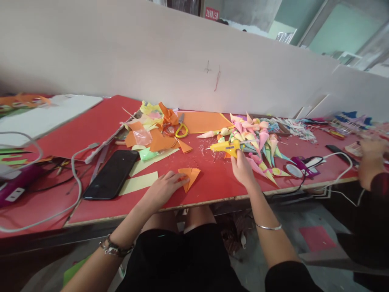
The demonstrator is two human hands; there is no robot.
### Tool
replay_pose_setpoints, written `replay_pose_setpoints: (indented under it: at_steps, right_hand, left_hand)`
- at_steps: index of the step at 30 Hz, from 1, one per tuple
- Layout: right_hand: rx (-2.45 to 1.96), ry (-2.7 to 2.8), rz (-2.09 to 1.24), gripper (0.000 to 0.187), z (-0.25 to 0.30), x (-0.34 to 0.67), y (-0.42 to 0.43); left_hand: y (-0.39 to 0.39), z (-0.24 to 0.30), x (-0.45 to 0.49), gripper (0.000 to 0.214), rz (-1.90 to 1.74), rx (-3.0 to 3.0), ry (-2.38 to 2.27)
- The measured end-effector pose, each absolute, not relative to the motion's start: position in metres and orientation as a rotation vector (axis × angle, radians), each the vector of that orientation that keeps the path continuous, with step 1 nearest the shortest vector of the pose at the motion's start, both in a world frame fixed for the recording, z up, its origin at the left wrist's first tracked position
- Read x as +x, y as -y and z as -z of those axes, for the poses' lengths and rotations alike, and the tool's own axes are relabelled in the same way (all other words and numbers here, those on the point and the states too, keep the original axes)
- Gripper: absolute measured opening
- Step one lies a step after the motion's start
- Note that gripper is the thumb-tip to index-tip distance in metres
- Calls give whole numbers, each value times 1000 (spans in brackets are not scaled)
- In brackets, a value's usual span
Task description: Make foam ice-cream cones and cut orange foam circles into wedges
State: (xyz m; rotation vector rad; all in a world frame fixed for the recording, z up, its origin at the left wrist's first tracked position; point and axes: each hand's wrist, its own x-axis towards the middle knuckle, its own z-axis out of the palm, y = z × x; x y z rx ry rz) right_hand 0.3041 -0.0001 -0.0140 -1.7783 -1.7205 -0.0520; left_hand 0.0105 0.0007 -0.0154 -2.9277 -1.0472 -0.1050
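My left hand (164,187) lies on the red table (91,121) with its fingertips pinching a folded orange paper piece (191,176). My right hand (241,167) grips the handle of a yellow glue gun (225,147), whose nozzle points left. Just behind and to the right of the gun is a heap of rolled paper cones (258,140) in pink, yellow and green. Pale yellow paper strips (138,183) lie left of my left hand.
A black phone (112,174) lies left of the strips. Orange sheets, paper scraps and yellow-handled scissors (181,129) sit further back. Grey cables (75,178) and a purple power strip (15,184) are at the left. Another person's hand (372,158) is at the right edge.
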Motion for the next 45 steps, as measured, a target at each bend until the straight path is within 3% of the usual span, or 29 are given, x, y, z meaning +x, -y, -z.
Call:
replay_pose_setpoints:
  at_steps: [3,9,15,45]
  right_hand:
    - [-1770,1795,-11,28,0,301,12]
    - [-1809,2117,-68,55,-14,277,25]
    - [-1874,2332,-68,36,-19,266,22]
    - [-1967,2515,-42,30,-22,268,17]
  left_hand:
    - [-1,20,9,49,106,-2891,1096]
    - [-2,25,10,46,208,-2886,1151]
    - [0,22,10,44,159,-2901,1215]
    - [6,16,16,38,86,-2829,1227]
